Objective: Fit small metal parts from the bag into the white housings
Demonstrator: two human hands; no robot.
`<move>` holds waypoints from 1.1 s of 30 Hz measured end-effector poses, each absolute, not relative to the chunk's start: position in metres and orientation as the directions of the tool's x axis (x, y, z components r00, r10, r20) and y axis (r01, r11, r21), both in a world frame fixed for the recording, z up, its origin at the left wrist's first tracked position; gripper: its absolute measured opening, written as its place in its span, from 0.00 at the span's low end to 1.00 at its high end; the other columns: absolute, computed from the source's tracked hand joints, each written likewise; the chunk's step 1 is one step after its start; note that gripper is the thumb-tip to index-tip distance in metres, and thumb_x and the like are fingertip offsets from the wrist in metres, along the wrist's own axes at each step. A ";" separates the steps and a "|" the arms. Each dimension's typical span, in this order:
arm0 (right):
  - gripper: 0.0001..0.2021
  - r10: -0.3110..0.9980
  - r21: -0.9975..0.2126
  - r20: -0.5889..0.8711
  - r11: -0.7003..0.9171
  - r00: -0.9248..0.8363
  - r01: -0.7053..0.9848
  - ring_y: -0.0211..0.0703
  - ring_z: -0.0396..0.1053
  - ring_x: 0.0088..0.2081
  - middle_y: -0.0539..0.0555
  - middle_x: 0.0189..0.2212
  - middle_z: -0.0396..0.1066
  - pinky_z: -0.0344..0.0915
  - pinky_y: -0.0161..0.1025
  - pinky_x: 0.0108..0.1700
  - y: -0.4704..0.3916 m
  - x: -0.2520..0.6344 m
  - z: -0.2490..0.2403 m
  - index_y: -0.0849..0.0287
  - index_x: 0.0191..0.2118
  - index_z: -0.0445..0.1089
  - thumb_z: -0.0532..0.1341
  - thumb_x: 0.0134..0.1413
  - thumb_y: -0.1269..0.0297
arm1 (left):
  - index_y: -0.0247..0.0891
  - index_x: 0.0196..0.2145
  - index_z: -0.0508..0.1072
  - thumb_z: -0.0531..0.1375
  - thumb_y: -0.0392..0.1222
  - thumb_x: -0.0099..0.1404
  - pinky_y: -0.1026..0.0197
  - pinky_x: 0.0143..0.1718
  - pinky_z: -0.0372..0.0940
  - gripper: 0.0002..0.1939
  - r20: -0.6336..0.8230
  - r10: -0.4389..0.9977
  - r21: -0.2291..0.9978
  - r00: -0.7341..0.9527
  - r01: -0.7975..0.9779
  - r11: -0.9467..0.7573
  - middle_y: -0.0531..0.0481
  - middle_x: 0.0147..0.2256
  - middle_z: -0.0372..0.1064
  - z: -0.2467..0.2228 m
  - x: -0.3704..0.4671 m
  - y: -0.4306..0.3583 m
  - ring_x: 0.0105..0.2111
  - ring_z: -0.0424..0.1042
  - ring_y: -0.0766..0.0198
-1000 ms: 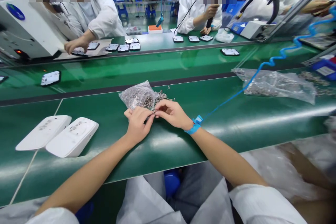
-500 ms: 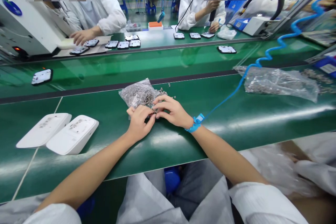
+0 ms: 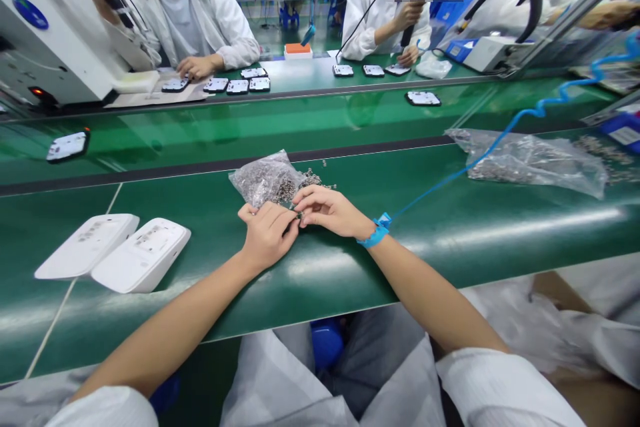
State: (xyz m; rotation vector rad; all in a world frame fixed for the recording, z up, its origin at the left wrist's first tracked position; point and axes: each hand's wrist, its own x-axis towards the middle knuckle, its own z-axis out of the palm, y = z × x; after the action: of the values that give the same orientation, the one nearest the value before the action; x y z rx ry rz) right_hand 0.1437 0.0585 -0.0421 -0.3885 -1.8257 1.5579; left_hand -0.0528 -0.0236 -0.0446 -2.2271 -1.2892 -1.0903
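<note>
Left hand and right hand sit close together, forearms angled inward, left fingers seemingly pinched.

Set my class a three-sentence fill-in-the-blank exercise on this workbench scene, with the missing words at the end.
1. The blue wristband circles the person's ____ wrist.
2. Small metal parts lie beside a clear plastic ____, near the left hand.
3. On the left of the green worktop, ____ white casings lie side by side.

Missing words: right; bag; two.

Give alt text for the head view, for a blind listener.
A left hand and right hand are close together by a plastic bag and small metal parts on a green bench, two white casings to their left.
</note>
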 end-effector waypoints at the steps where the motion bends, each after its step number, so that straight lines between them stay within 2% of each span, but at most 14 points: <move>1: 0.10 0.623 -0.946 0.322 0.248 -0.712 -0.211 0.38 0.76 0.39 0.55 0.51 0.69 0.79 0.41 0.45 0.059 0.143 -0.043 0.57 0.43 0.79 0.72 0.57 0.61 | 0.40 0.38 0.73 0.62 0.33 0.68 0.49 0.39 0.46 0.03 0.757 0.585 0.090 0.289 0.842 -0.532 0.55 0.32 0.78 -0.045 -0.052 -0.024 0.32 0.72 0.64; 5: 0.09 0.600 -0.893 0.411 0.415 -0.687 -0.173 0.40 0.75 0.40 0.55 0.44 0.73 0.77 0.40 0.42 0.059 0.142 -0.044 0.56 0.43 0.79 0.71 0.59 0.60 | 0.40 0.37 0.74 0.61 0.34 0.69 0.49 0.40 0.47 0.03 0.741 0.613 0.158 0.273 0.817 -0.554 0.55 0.31 0.78 -0.045 -0.051 -0.024 0.31 0.72 0.64; 10: 0.08 0.538 -0.729 0.571 0.680 -0.620 -0.082 0.44 0.76 0.42 0.56 0.41 0.78 0.75 0.44 0.48 0.056 0.141 -0.041 0.55 0.42 0.79 0.68 0.63 0.58 | 0.41 0.34 0.75 0.59 0.38 0.72 0.50 0.39 0.50 0.07 0.652 0.735 0.406 0.189 0.731 -0.548 0.55 0.30 0.77 -0.044 -0.051 -0.024 0.31 0.72 0.65; 13: 0.07 0.540 -0.686 0.627 0.725 -0.561 -0.069 0.44 0.76 0.40 0.54 0.39 0.79 0.75 0.44 0.47 0.052 0.139 -0.040 0.55 0.44 0.79 0.67 0.64 0.59 | 0.41 0.34 0.75 0.58 0.41 0.72 0.51 0.39 0.52 0.09 0.616 0.773 0.491 0.152 0.694 -0.527 0.55 0.30 0.78 -0.043 -0.051 -0.024 0.31 0.72 0.65; 16: 0.08 0.585 -0.703 0.617 0.711 -0.527 -0.034 0.43 0.77 0.39 0.53 0.39 0.80 0.76 0.43 0.46 0.048 0.137 -0.040 0.54 0.46 0.78 0.68 0.64 0.60 | 0.41 0.34 0.75 0.58 0.42 0.72 0.51 0.40 0.52 0.09 0.608 0.785 0.506 0.122 0.702 -0.501 0.54 0.30 0.78 -0.043 -0.051 -0.023 0.31 0.72 0.65; 21: 0.08 0.599 -0.686 0.639 0.727 -0.483 -0.007 0.47 0.78 0.45 0.54 0.41 0.81 0.75 0.48 0.52 0.045 0.135 -0.042 0.53 0.46 0.79 0.67 0.64 0.60 | 0.41 0.34 0.76 0.58 0.43 0.73 0.51 0.40 0.51 0.10 0.592 0.803 0.505 0.070 0.744 -0.438 0.54 0.30 0.78 -0.044 -0.051 -0.023 0.31 0.72 0.64; 33: 0.08 0.605 -0.688 0.658 0.725 -0.449 -0.032 0.47 0.79 0.46 0.54 0.44 0.82 0.76 0.48 0.51 0.041 0.134 -0.044 0.52 0.48 0.78 0.67 0.65 0.61 | 0.40 0.36 0.76 0.58 0.39 0.73 0.51 0.40 0.49 0.09 0.604 0.779 0.445 0.168 0.740 -0.505 0.53 0.32 0.78 -0.046 -0.051 -0.024 0.33 0.72 0.63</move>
State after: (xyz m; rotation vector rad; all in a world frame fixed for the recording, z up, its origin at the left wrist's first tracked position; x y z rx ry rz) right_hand 0.1341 0.0406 -0.0435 -0.4412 -1.9100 0.7849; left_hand -0.0513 -0.0238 -0.0465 -2.4370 -1.5851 -1.3115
